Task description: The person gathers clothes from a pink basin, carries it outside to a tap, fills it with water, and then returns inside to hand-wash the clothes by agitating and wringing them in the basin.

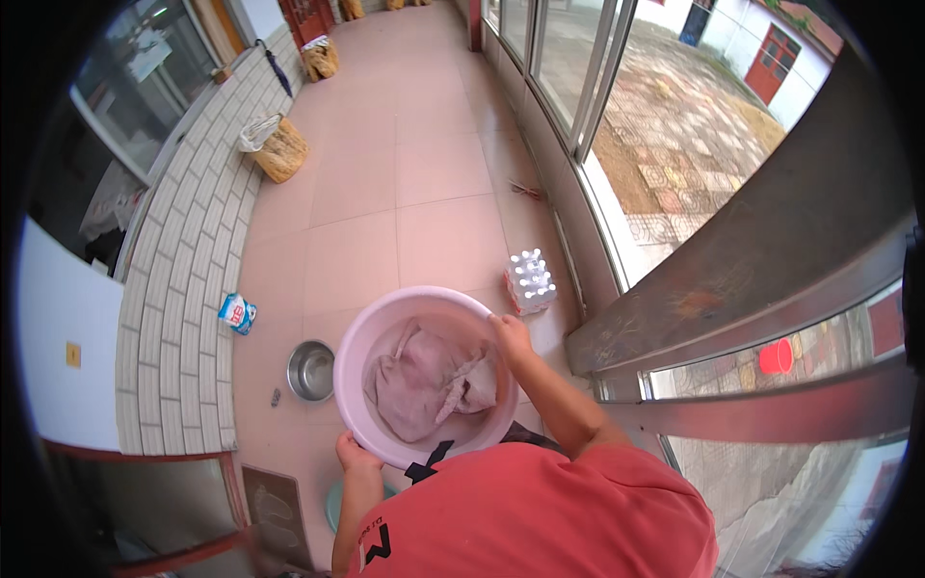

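Observation:
Both my hands hold a large round pink plastic basin in front of my body. My left hand grips its rim at the near left. On the far right side of the rim is my right hand, its fingers partly hidden over the edge. Inside the basin lies a crumpled, pale pinkish-grey cloth, which looks wet. A black strap end hangs from my front across the near rim.
A stainless steel bowl stands left of the basin, a blue-white bag beyond it by the wall. A shrink-wrapped bottle pack sits at right. A green basin is partly hidden below. A wooden stump bin stands farther off.

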`<state>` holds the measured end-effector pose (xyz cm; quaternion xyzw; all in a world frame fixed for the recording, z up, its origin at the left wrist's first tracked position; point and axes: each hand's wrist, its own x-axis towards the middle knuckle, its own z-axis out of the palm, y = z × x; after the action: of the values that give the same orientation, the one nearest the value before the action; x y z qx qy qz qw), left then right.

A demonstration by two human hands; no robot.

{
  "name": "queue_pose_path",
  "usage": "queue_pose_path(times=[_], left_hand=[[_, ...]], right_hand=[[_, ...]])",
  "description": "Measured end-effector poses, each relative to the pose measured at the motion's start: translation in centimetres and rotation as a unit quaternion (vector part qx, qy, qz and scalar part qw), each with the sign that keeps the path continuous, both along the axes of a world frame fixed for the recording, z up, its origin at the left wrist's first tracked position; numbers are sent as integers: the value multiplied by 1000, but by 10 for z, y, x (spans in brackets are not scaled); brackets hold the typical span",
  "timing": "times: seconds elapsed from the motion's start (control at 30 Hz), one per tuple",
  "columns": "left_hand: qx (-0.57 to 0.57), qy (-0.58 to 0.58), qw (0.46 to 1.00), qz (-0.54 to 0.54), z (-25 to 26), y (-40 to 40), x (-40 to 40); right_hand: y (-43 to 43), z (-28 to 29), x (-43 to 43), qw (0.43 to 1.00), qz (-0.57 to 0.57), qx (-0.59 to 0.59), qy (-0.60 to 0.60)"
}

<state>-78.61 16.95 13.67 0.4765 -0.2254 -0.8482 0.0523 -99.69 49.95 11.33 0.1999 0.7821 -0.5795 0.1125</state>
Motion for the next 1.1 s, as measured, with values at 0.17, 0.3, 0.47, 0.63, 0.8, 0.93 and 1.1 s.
queue_pose_path(times=[0.17, 0.3, 0.47, 0.63, 0.8, 0.93, 1.1], left_hand=[[12, -4, 1000, -9, -2, -14, -88], [3, 2, 1000, -28, 8, -26, -170], [-2, -11, 997, -73, 8, -39, -284], [27, 9, 991, -132, -15, -51, -402], [10, 21, 983, -185, -26, -53, -506], [35, 9, 977, -210, -31, -45, -590], [15, -13, 974, -228, -45, -32, -683]], right_hand=[[-5, 19, -82, 1000, -2, 10, -17], [-10, 12, -144, 999, -43, -9, -17], [-12, -15, -227, 993, -119, -12, -9], [2, -17, -291, 989, -142, 42, 3], [8, -13, -339, 973, -231, 12, 17], [20, -21, -389, 966, -259, 17, 11], [36, -42, -470, 959, -281, 37, 14]])
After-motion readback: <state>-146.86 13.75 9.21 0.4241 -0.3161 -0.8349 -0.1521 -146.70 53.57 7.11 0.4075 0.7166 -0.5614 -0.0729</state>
